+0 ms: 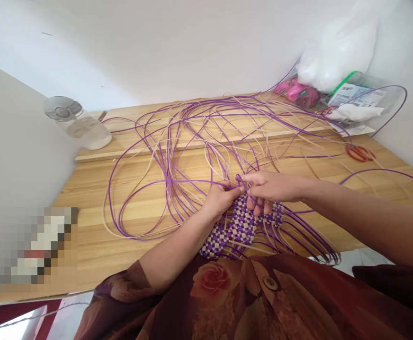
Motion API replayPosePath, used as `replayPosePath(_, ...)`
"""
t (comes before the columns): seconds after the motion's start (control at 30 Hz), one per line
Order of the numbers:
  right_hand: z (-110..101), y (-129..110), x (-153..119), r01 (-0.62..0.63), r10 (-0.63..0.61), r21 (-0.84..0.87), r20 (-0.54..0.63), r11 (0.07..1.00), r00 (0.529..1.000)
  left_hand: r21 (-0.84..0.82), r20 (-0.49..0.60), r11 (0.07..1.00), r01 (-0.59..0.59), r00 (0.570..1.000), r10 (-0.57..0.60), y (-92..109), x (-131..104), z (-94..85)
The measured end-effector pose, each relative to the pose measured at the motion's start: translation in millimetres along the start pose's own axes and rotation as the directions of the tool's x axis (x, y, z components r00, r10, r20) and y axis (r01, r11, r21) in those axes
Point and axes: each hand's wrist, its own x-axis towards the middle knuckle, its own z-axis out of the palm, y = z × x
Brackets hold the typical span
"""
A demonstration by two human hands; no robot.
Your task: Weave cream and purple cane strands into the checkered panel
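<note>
A woven piece [244, 222] of purple and cream strips in a checkered pattern lies at the table's front edge, close to my body. My left hand [222, 198] pinches the weave's upper edge, thumb and fingers closed on it. From the right, my right hand [268, 186] has its thumb and index finger closed round a small loop of purple strip [238, 178] at that edge. Its other fingers curl down over the weave. Long loose purple and cream strips [171, 174] fan out from the piece across the table. More strip ends hang toward the lower right.
A clear bottle with a grey lid [86, 127] stands at the back left. Orange-handled scissors [359, 152] lie at the right. Behind them are plastic bags [337, 56] and a pink bundle [295, 89]. A raised wooden ledge [128, 151] crosses the wooden table [93, 189]. A blurred-out object [39, 245] is at left.
</note>
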Motion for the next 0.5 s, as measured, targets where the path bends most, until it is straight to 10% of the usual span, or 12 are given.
replayPosePath(0.3, 13.9, 0.2, 2.0, -0.018, 0.016, 0.225, 0.014, 0.974, 1.000, -0.053, 0.073, 0.998, -0.028, 0.997, 0.032, 3.6, -0.8, 0.6)
replayPosePath(0.4, 7.4, -4.5, -1.9, -0.008, 0.009, -0.082, 0.007, 0.997, 1.000, -0.045, 0.007, 0.998, -0.041, 0.999, 0.041, 1.0, -1.4, 1.9)
replayPosePath(0.5, -7.1, -10.3, 1.1, 0.107, -0.324, -0.622, -0.246, 0.775, 0.913, -0.051, -0.049, 0.999, 0.003, 0.999, -0.005, -2.8, -1.2, 2.9)
